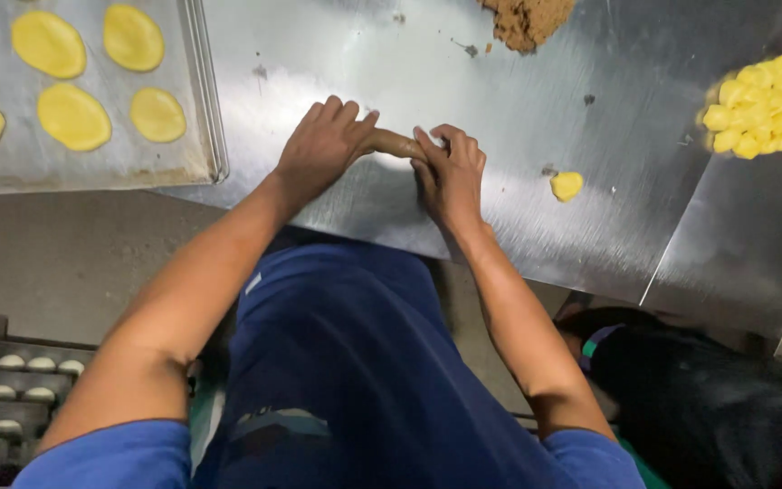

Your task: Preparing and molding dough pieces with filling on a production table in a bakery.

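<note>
**Both hands on a brown roll at the near edge of the steel tabletop**

Left hand [323, 145] lies palm down, fingers spread flat over the left end of a brown roll [397, 143]. Right hand [450, 172] covers the right end, fingers curled and pressed onto it. Only the short middle of the roll shows between them; it rests on the steel tabletop [500, 100], close to its near edge.

Left of the hands: a baking tray [205, 109] with flat yellow discs [74, 116], its raised rim well apart from the left hand. Bare steel lies between.

Right of the hands: one small yellow lump [567, 186], near but not touching. Farther right, a pile of yellow lumps [771, 104] at the tabletop's right side.

Far side: a heap of brown crumbs [527, 18], well apart, open steel between it and the roll.

Near left, below the tabletop: a dark rack [2, 380] of pale pieces.
</note>
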